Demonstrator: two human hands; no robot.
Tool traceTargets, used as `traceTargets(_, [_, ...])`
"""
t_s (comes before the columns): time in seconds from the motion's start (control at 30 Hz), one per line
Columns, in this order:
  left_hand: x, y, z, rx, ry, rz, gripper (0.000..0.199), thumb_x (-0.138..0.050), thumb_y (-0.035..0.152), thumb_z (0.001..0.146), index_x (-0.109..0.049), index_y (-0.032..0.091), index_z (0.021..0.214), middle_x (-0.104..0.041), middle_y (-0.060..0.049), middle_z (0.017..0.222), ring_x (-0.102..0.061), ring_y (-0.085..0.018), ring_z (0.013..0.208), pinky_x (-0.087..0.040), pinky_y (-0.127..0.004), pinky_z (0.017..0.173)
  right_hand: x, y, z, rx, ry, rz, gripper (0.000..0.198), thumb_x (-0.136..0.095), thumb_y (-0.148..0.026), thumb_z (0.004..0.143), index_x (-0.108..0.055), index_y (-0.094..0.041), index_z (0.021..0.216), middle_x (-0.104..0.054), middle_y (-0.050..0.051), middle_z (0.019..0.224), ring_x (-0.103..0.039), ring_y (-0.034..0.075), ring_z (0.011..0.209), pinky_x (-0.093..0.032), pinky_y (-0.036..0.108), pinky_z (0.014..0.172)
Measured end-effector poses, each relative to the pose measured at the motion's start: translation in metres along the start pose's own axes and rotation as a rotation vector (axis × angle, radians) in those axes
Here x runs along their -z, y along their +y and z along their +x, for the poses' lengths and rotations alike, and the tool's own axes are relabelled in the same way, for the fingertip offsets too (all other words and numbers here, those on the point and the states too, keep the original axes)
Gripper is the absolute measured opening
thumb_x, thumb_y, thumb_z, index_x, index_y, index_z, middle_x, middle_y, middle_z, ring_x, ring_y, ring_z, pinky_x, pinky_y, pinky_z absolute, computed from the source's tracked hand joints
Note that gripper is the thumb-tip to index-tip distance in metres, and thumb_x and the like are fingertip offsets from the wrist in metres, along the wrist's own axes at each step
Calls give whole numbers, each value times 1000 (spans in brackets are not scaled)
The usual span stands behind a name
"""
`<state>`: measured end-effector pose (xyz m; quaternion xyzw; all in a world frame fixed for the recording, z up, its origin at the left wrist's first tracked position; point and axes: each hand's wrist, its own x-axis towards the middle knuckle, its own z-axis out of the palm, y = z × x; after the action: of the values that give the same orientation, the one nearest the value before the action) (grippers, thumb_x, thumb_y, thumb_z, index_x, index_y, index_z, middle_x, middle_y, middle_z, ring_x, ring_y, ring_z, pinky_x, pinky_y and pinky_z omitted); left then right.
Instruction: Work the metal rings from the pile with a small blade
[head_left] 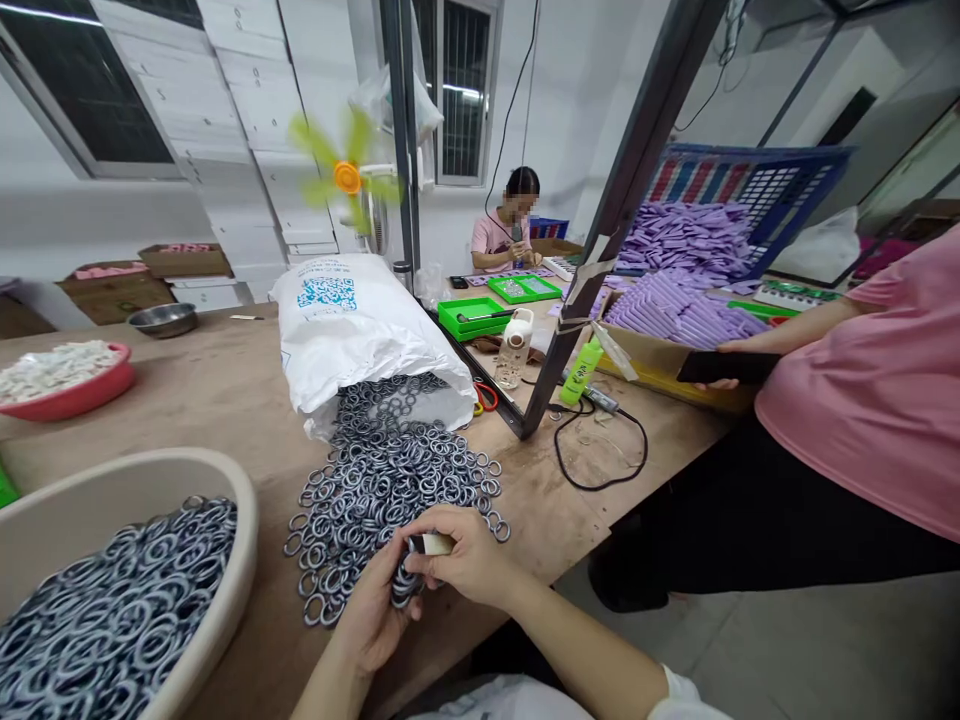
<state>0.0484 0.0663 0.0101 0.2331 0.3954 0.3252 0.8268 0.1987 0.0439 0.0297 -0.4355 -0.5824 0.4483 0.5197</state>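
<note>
My left hand [375, 605] is closed around a small stack of grey rings [405, 588]. Against it, my right hand [472, 560] pinches a short piece with a cream end and a dark end [435, 544]; its exact kind I cannot make out. Both hands meet at the near edge of a heap of loose grey rings [405, 470] on the table. The heap spills from the mouth of a white woven sack [352, 300]. On the left, a large beige basin [244, 500] holds many more rings.
A dark metal post [600, 220] rises from the table, with a black cable [637, 470] and green bottle [581, 370] beside it. A red basin [112, 380] stands left; a fan [347, 178] is behind the sack. One co-worker [870, 370] stands right, another [499, 240] sits behind.
</note>
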Motion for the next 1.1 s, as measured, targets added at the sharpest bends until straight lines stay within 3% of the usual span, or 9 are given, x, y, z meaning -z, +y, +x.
traceTargets(0.2, [0, 2, -2, -36, -56, 58, 54, -91, 52, 57, -63, 16, 85, -62, 2, 67, -62, -12, 56, -43, -17, 34, 0, 4, 1, 135, 109, -195, 28, -81, -40, 78, -79, -22, 99, -74, 6, 93, -69, 17, 81, -55, 30, 75])
traceTargets(0.6, [-3, 5, -5, -13, -144, 49, 46, -87, 45, 64, -61, 16, 89, -52, 6, 61, -50, -5, 44, -28, -11, 32, 6, 6, 0, 204, 62, -273, 26, -79, -40, 81, -78, -21, 97, -75, 6, 94, -70, 18, 87, -54, 29, 78])
traceTargets(0.9, [3, 4, -4, 22, -108, 102, 53, -86, 52, 62, -60, 16, 91, -65, -1, 69, -66, -16, 54, -41, -17, 32, 8, 2, -1, 187, 21, -341, 26, -76, -41, 84, -77, -21, 101, -74, 7, 94, -69, 18, 86, -54, 29, 78])
traceTargets(1.1, [-1, 6, -7, 23, -174, 131, 53, -85, 52, 66, -59, 16, 95, -62, 1, 64, -58, -10, 45, -35, -13, 32, 8, 2, -1, 224, 24, -337, 27, -71, -42, 89, -75, -19, 102, -74, 7, 97, -69, 17, 91, -54, 29, 81])
